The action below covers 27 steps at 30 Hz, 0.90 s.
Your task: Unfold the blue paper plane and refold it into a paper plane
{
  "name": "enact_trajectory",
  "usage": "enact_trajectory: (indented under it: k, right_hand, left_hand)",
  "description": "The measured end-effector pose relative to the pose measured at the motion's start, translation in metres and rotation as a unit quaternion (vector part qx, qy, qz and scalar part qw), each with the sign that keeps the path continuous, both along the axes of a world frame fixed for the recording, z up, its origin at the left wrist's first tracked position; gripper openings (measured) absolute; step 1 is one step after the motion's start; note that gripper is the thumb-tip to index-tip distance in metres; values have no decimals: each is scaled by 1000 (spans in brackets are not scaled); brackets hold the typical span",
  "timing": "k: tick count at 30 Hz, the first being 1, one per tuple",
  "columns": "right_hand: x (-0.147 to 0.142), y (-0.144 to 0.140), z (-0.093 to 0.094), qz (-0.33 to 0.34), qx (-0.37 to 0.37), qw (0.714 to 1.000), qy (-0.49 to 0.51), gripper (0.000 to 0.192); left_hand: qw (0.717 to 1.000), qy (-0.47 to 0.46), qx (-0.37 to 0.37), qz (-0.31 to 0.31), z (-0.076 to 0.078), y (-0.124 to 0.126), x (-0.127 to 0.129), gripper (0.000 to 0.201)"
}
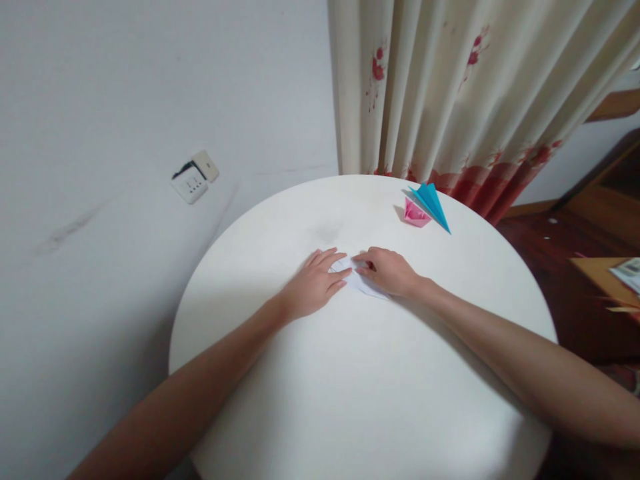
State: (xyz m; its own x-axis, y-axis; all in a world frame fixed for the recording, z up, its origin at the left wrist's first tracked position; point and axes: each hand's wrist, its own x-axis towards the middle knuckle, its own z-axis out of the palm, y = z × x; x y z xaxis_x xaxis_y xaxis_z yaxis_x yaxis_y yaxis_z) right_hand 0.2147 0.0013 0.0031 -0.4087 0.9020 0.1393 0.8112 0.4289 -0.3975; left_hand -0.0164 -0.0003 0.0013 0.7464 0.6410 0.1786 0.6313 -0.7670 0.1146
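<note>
A small piece of folded white paper (366, 285) lies on the round white table (340, 387), partly hidden beneath my hands. My left hand (314, 283) rests on its left part with the fingers spread and nothing gripped. On the other side, my right hand (391, 270) has its fingers curled, with thumb and forefinger pinched at the paper's upper edge. Farther back on the right stand a pink folded paper piece (416, 215) shaped like a small boat and a blue paper plane (433, 205), which leans against it.
Behind the table hangs a cream curtain (415, 87) with red flowers. A white wall with a socket (190, 185) borders the left side. At the right, a wooden surface (600, 277) holding papers stands beyond the table's edge.
</note>
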Motion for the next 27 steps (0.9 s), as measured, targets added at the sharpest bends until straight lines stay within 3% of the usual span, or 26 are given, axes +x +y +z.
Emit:
enact_trajectory:
  k: [5,11,13,16,19,23,27]
  right_hand:
    - [-2,1,-3,-26,-44,997,65,21]
    - [2,-2,2,37,-110,986,117,28]
    - [4,-1,1,76,-63,988,122,26]
    - [6,3,-5,177,44,978,104,42]
    - [6,7,-11,233,75,968,53,48]
    - [5,1,-10,201,69,977,-34,50]
    - [0,-14,3,132,69,980,-130,51]
  left_hand:
    - [998,-39,22,41,-2,-3,7,30]
    - [990,-125,-22,59,-16,10,6,20]
    - [987,-147,-43,52,-18,14,4,18]
    - [982,-170,-66,45,-15,17,2,14]
    - [983,-162,-44,72,-7,16,2,10]
    - [994,-78,-8,73,8,13,0,10]
    - [999,16,2,51,16,6,-1,25]
